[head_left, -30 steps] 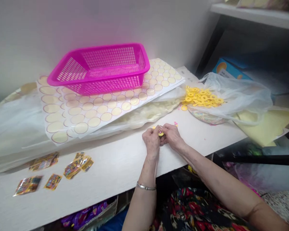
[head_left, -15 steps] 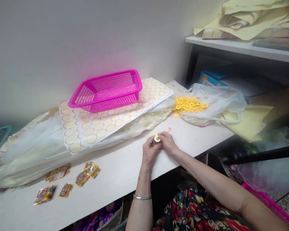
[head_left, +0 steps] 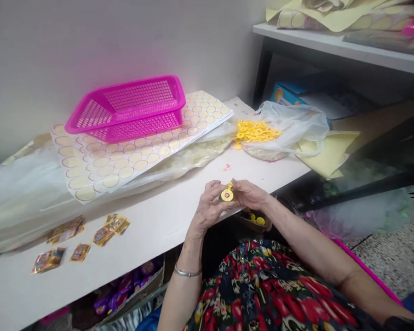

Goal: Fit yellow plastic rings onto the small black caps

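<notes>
A small round yellow plastic piece (head_left: 230,196) with a pinkish centre and a little loop at its top is between my hands, near the table's front edge. My left hand (head_left: 204,207) pinches it from the left, thumb below and fingers behind. From the right, my right hand (head_left: 251,194) has its fingertips closed at the piece's upper side. Tiny pink bits (head_left: 227,167) lie on the table just beyond. A heap of similar yellow pieces (head_left: 257,132) spills from a clear plastic bag (head_left: 296,124) at the back right.
A pink mesh basket (head_left: 138,131) rests on sticker sheets (head_left: 124,172) over a long plastic-wrapped bundle (head_left: 24,202). Shiny printed packets (head_left: 48,260) lie front left. Below the table are boxes with purple items (head_left: 124,285) and yellow discs (head_left: 260,220). A shelf (head_left: 296,41) stands right.
The view has shifted, and both hands have drawn back toward the table's front edge with the yellow piece. A box of yellow discs below now shows.
</notes>
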A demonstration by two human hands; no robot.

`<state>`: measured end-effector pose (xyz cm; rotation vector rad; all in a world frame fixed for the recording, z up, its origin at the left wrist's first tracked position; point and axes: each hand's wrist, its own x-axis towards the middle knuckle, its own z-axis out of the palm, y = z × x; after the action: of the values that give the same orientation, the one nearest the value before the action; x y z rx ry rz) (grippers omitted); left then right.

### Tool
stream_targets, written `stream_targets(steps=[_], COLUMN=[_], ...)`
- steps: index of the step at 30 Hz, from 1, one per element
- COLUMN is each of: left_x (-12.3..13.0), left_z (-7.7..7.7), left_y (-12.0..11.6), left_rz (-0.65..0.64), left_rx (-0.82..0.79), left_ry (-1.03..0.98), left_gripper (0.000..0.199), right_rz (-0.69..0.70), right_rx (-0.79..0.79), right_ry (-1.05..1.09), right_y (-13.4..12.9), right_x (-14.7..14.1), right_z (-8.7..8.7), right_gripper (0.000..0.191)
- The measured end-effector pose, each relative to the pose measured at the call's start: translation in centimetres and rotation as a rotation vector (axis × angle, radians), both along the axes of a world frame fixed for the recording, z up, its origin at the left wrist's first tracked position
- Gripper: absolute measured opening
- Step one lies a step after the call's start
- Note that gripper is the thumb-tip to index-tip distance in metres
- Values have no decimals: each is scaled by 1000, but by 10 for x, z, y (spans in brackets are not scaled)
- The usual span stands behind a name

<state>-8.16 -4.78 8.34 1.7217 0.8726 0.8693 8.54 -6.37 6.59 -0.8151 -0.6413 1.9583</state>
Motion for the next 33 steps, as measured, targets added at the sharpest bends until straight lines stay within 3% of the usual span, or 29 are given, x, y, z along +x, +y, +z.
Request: stream_targets(steps=[4, 8, 12, 17, 21, 26, 29, 33], left_x=[6, 15, 21, 24, 24, 27, 29, 31], left_z=[5, 6, 6, 8, 7, -2, -6, -5], left_y=[-9, -18, -24, -29, -29, -29, -28, -28], left_rz=[-197, -292, -349, -405, -452, -507, -517, -544], left_rx=[106, 219, 314, 351, 344, 363, 343, 284], left_ry=[114, 203, 288, 332, 360, 414, 421, 397], left_gripper=[33, 27, 21, 15, 14, 7, 10, 12], right_rz=[219, 405, 491, 589, 570, 383, 313, 348], right_rx=[22, 56, 58, 44, 32, -24, -19, 43], right_ry=[-38, -112, -166, -222, -272, -356, -313, -248], right_y=[-7, -7, -7, -13, -22, -37, -44, -47], right_x=[21, 32, 34, 33, 31, 24, 23, 30], right_z=[1, 5, 11, 13, 12, 9, 5, 0], right_gripper=[29, 39, 50, 43, 39, 27, 32, 39])
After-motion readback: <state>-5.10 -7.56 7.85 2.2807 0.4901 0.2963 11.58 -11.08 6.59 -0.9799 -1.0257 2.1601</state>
